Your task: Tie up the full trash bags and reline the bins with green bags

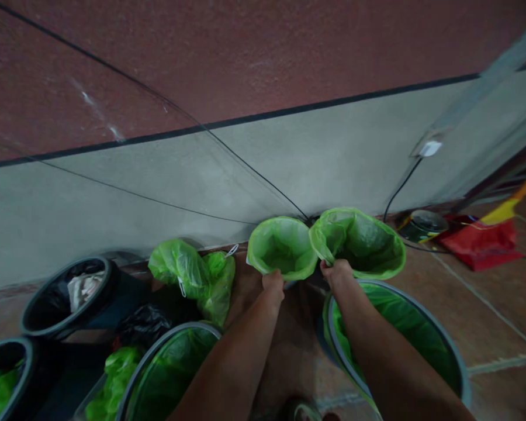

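Two small trash bins lined with translucent green bags stand side by side against the wall. My left hand (273, 285) is closed at the near rim of the left small bin (284, 248), where the green liner folds over the edge. My right hand (338, 272) is closed on the gathered edge of the green trash bag (377, 248) in the right small bin, at its near left side. The fingertips of both hands are partly hidden. Below my right forearm stands a larger green-lined bin (458, 356), and another large lined bin (134, 374) is left of my left arm.
Tied green bags (179, 269) lie by the wall. Further left are a dark bin (37, 310) with a black liner and another bin (26, 356). At right are a can (423, 225), a red dustpan (482, 242) and a power cable (394, 196). Tiled floor (504, 316) lies beneath.
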{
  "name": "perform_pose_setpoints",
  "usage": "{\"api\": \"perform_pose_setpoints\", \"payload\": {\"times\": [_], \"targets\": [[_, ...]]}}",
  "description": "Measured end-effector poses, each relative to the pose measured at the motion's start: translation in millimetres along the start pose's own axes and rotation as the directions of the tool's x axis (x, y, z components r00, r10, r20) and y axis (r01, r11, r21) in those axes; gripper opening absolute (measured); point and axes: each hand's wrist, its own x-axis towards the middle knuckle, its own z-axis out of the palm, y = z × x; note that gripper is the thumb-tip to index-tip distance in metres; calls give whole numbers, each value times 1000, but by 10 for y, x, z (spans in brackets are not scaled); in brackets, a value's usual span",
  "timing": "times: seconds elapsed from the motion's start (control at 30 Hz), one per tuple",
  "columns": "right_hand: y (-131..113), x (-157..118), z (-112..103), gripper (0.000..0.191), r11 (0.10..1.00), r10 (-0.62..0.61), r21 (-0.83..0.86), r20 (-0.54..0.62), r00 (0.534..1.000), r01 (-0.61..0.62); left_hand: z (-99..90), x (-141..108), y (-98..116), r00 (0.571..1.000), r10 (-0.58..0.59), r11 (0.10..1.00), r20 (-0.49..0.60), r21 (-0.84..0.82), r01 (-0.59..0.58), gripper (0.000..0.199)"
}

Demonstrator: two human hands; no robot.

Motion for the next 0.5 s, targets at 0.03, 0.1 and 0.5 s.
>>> {"api": "perform_pose_setpoints", "payload": {"times": [0.03,0.1,0.5], "targets": [[-8,-10,10,27,1000,4,-1,-8,1000,-4,24,19,14,1000,-7,1000,27,-14,7,23],[-13,-69,38,22,1000,8,-10,-22,1000,-9,25,42,37,994,-35,999,104,-15,37,32],[842,-1337,-1653,41,897,288,-431,392,874,-103,-1360,-702,246,930,21,975,367,196,-99,45]]}}
